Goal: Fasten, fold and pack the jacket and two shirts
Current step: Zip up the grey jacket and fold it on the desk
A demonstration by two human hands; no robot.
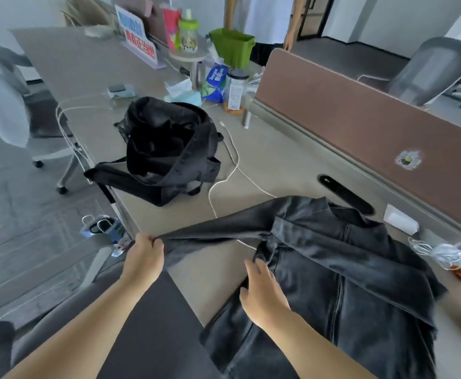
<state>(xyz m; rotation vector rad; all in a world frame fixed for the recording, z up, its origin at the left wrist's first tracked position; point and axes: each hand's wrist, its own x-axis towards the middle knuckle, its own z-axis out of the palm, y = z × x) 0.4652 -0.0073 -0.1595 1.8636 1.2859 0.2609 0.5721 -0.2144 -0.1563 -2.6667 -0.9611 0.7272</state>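
While the left hand (144, 253) grips the jacket (355, 263), the right hand (265, 294) (fingers (254, 269) flat) presses it.

Bare forearms, left hand (143, 255), right hand (262, 294); dark grey garment (147, 337) over lap.

An open-plan office; a long grey desk (278, 165) runs from near to far, bounded on its right by a brown partition screen (360, 127) with a cable slot (345, 194) at its foot; a wheeled swivel chair (46, 127) stands at the left, a mesh-backed chair (432, 72) far right beyond the screen; a white charging cable (232, 160) trails over the desktop; grey carpet tiles (18, 214) cover the floor at the left.
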